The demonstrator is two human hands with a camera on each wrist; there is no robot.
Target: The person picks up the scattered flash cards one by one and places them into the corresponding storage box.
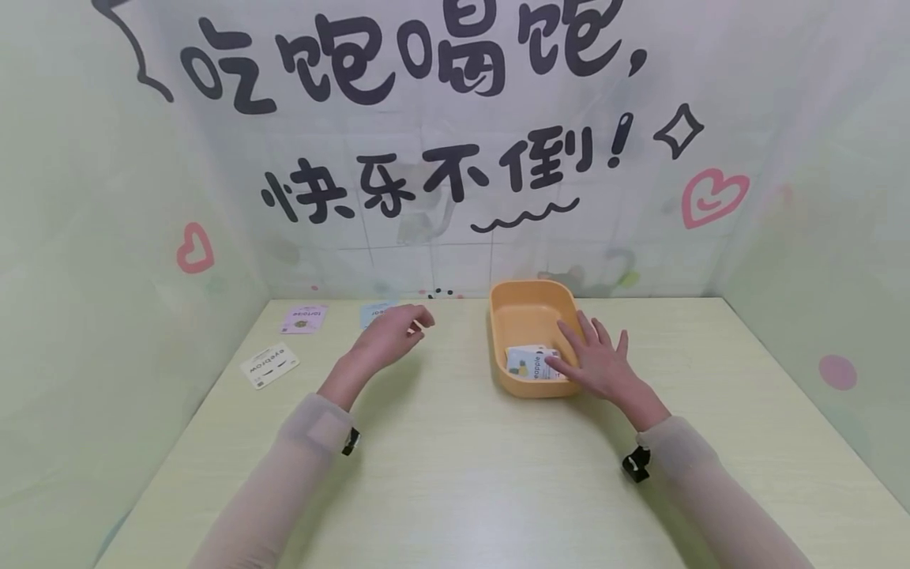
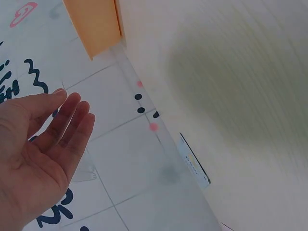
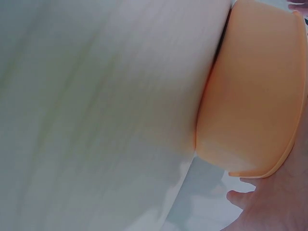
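Observation:
An orange plastic bin (image 1: 526, 318) stands toward the back of the table, with a few picture cards (image 1: 523, 363) lying in its near end; the top one shows part of a word ending in "eapple". My right hand (image 1: 603, 365) is over the bin's right side, fingers spread, thumb above the cards. In the right wrist view, the hand (image 3: 274, 207) appears by the bin's rim. Left of the bin, my left hand (image 1: 389, 336) hovers above the table with its fingers loosely bent and nothing in them. It partly hides a light blue card (image 1: 373, 314) behind it.
A pink "tortoise" card (image 1: 303, 319) and a white "eyebrow" card (image 1: 269, 365) lie at the table's left side. A wall with large dark lettering (image 1: 455, 170) rises at the table's back edge, and walls close in both sides.

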